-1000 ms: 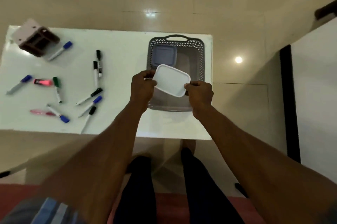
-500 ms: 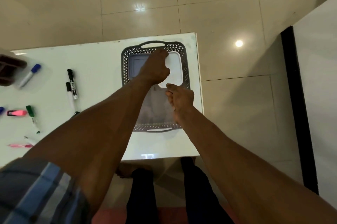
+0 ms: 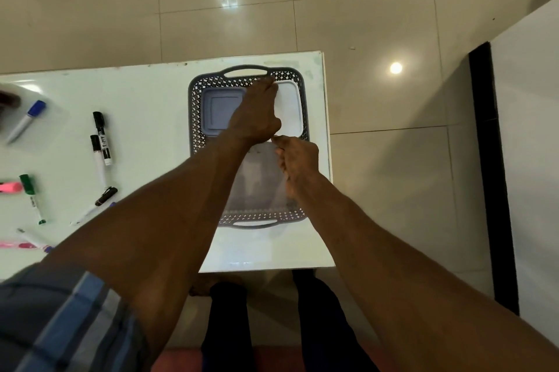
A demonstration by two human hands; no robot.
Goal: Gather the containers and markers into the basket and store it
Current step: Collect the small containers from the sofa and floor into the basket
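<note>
A grey perforated basket (image 3: 193,117) stands at the right end of the white table (image 3: 145,99). In its far half lie a blue-lidded container (image 3: 220,108) on the left and a white container (image 3: 290,108) on the right. My left hand (image 3: 255,114) lies over the white container's left side, fingers reaching its far edge. My right hand (image 3: 298,160) is curled, fingertips touching that container's near corner; its grip is unclear. A pale translucent shape (image 3: 260,181) fills the basket's near half. Loose markers lie left: black ones (image 3: 101,135), a blue-capped one (image 3: 28,117), a green one (image 3: 31,196), a pink one (image 3: 10,187).
A blurred brown object (image 3: 7,99) shows at the table's far left edge. The basket sits close to the table's right edge, beyond which is tiled floor (image 3: 393,175). A white panel with a black strip (image 3: 484,160) stands at the right. My legs are below the near edge.
One second ago both hands held the white container above the basket; it now lies in the basket's far right, beside the blue-lidded one. My head has moved closer and rightward.
</note>
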